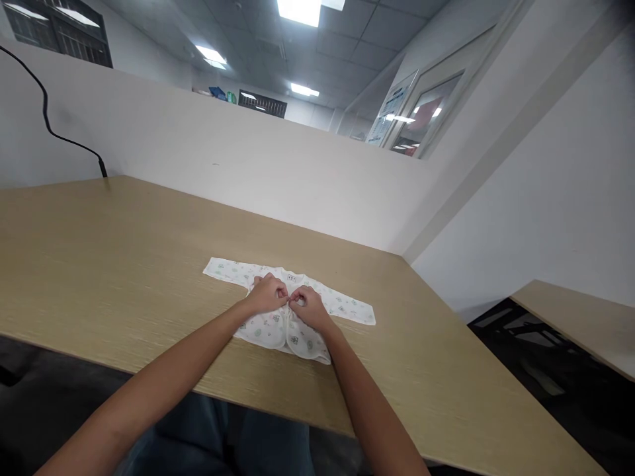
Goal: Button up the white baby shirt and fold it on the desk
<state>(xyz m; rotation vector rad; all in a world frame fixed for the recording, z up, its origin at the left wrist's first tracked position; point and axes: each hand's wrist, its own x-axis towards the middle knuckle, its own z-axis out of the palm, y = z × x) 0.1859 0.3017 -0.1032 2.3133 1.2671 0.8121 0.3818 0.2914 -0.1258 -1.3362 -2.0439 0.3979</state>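
Observation:
A small white baby shirt [268, 328] with a faint printed pattern lies spread on the table, both long sleeves stretched out to the sides. Its front opening runs down the middle, and the lower edges curve apart there. My left hand [268, 293] pinches the fabric at the left side of the opening, around mid-chest. Close against it, my right hand [306, 307] pinches the right side, fingertips nearly meeting the left ones. Any fastener between the fingertips is too small to make out.
The wooden table [124, 264] stretches out on both sides. Behind it stands a white partition [278, 178]. A black cable [64, 137] hangs down at the far left. Another table [585, 317] stands to the right, past a gap.

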